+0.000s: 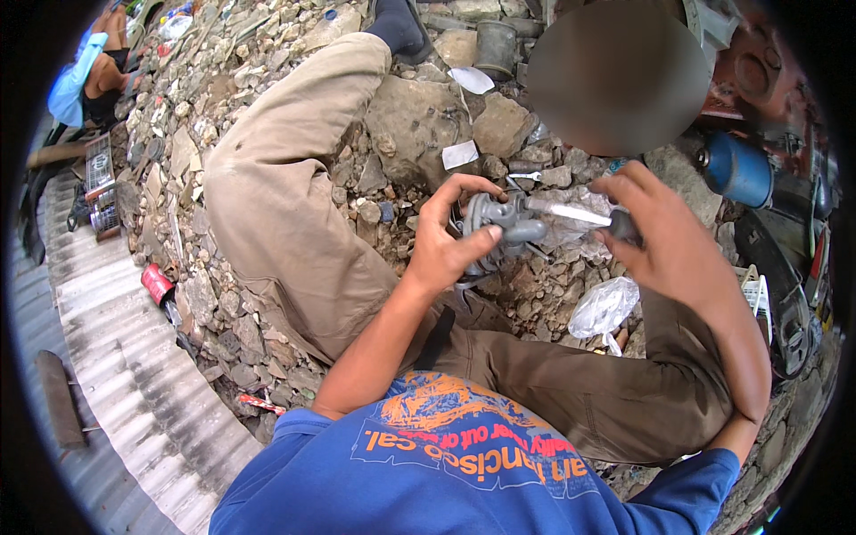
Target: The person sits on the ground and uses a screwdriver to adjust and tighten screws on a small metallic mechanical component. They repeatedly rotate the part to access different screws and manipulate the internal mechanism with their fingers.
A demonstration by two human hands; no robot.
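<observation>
My left hand (455,234) is wrapped round a grey metal mechanical part (499,227), a rounded casting with a stubby pipe, held above the stony ground. My right hand (651,218) grips the dark handle of a screwdriver-like tool (580,213). Its pale shaft points left toward the casting; whether its tip touches the part I cannot tell. Beneath the tool lies a crumpled clear plastic sheet (571,234). A small wrench (526,176) rests on the stones just beyond the casting.
Loose stones and larger rocks (415,120) surround my legs. A clear plastic bag (604,308) lies near my right knee. On the right is a blue canister (740,169). Corrugated sheeting (116,357) and a red can (156,283) are left; another person (98,76) sits far left.
</observation>
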